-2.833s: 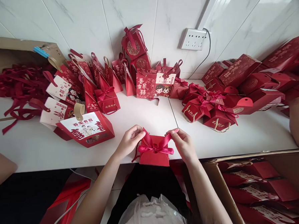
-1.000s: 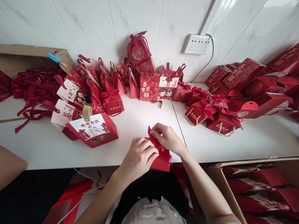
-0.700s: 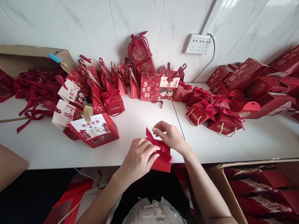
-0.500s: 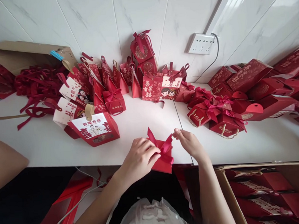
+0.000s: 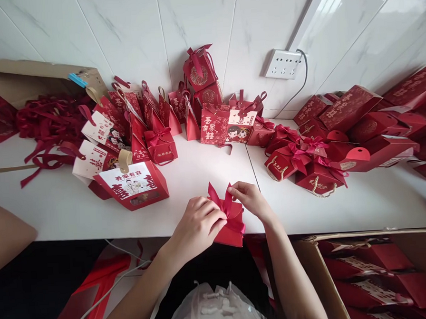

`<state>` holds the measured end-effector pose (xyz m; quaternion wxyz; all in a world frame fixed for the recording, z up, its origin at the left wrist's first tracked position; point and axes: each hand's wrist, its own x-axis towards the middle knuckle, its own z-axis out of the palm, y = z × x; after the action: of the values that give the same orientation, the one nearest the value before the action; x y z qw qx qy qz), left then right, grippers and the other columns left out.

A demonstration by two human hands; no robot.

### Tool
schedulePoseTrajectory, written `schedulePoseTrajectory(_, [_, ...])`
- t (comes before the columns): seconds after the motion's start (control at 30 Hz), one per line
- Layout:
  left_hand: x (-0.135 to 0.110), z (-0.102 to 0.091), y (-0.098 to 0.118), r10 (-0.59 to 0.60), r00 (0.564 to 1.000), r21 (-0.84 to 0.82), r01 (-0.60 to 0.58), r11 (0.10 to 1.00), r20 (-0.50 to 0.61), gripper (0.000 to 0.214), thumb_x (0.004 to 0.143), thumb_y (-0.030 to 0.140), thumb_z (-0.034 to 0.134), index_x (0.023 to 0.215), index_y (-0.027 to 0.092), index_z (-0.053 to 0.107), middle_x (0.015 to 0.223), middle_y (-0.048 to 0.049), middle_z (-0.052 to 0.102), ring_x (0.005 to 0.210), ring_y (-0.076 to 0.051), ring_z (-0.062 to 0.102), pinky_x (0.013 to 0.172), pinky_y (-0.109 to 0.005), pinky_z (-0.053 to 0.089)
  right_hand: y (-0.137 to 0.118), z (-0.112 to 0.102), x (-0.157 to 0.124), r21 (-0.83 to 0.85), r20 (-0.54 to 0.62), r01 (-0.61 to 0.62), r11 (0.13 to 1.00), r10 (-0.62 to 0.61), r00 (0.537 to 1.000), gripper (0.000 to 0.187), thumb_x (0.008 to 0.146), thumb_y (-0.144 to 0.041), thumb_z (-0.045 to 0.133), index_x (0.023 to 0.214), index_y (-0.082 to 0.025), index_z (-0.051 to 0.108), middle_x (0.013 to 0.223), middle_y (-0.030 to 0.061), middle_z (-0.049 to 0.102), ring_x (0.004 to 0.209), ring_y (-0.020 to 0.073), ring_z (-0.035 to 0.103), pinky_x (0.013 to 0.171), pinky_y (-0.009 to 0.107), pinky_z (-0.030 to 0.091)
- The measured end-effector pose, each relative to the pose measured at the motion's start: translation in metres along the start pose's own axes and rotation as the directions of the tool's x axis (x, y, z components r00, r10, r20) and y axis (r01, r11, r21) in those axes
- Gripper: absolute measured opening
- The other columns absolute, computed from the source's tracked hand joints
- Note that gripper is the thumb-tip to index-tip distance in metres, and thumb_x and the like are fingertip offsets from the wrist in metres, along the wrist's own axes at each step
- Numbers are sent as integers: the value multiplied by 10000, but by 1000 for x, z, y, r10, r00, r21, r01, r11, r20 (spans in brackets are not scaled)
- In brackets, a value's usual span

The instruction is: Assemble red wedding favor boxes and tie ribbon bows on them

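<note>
I see the bow (image 5: 238,226) tied: left hand (image 5: 199,222) pinches its middle, right hand (image 5: 252,200) the one-o'clock tail (image 5: 227,204); eleven-o'clock tail (image 5: 213,193) left free.

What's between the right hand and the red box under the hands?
A ribbon tail. In the head view, the right hand pinches its tip, and it runs to the bow on the red box.

Left hand (image 5: 200,222) has shifted from the left tail (image 5: 213,194) of the ribbon bow (image 5: 234,223) to its centre, near the bench's (image 5: 95,220) front edge. Right hand (image 5: 249,199), farther right 0.5 s ago, now closer in, at right tail's (image 5: 228,203) tip; that tail stands more upright.
</note>
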<state>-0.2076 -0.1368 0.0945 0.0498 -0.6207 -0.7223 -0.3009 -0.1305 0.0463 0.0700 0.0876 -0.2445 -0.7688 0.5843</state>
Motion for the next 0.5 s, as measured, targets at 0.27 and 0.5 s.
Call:
schedulePoseTrajectory(0.27, [-7,-5,-10,-282,945,-292,227,929,-163,101,872,247,518,943,186,556,880,-43,599,850,-167,548,768,-291,460,-8,-12,-61,-244,-225,-108,964,52,973,575,842,-716,293,625,-205,439,532,-24,377,521,127,371,510,259,314])
schedulePoseTrajectory(0.5, [-14,-14,-16,-537,756,-427,655,623,375,393,877,456,376,589,198,307,538,49,320,508,-100,328,485,-235,287,-9,5,-92,-137,111,-115,984,131,985,518,850,-632,436,597,-197,312,577,-46,261,535,90,242,472,236,206])
